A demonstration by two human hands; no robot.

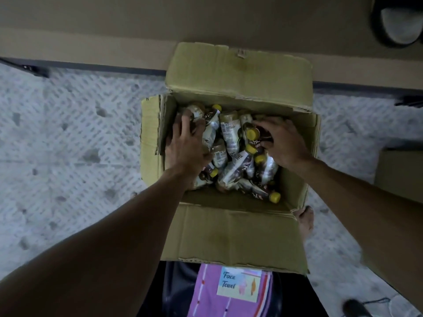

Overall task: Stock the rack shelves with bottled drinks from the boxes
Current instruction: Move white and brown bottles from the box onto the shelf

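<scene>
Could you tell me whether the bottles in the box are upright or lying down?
Lying down: the bottles lie jumbled on their sides in the cardboard box, yellow caps pointing different ways.

Both bare forearms reach in from the bottom corners toward frame center. Left of center, left hand (187, 143) is back-up, fingers spread and curled down round a pale bottle (195, 113). Right of center, right hand (283, 145) has fingers and thumb curled round a dark yellow-capped bottle (257, 133). Bare foot (305, 219) at lower right of center.
</scene>
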